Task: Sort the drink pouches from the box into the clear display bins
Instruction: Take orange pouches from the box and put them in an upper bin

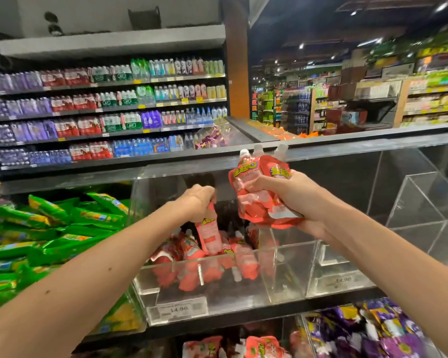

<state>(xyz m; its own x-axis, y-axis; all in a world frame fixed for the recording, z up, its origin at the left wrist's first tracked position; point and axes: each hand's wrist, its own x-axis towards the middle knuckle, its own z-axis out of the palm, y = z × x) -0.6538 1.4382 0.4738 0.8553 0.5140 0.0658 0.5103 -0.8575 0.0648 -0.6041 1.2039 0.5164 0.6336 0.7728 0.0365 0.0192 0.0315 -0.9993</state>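
Left hand [198,200] is curled round the cap end of one red pouch [209,233]. It hangs upright inside the clear bin [246,295], lower end touching the pile of pouches [189,257] lying in it. Right hand [295,200] is clamped round a bunch of pouches [259,200] just above the bin's right side. Three caps show, so probably three, but blur makes the count shaky. Source box isn't in view.

Handling: soft film, liquid-filled. They sag and squash under the fingers, and the gloss looks slippery. The spout is the stiff part, so I'd take the neck for single drops and the waist for a bunch. Each one is light; the bunch has some heft.

Green packs [62,223] sit left of the bin.
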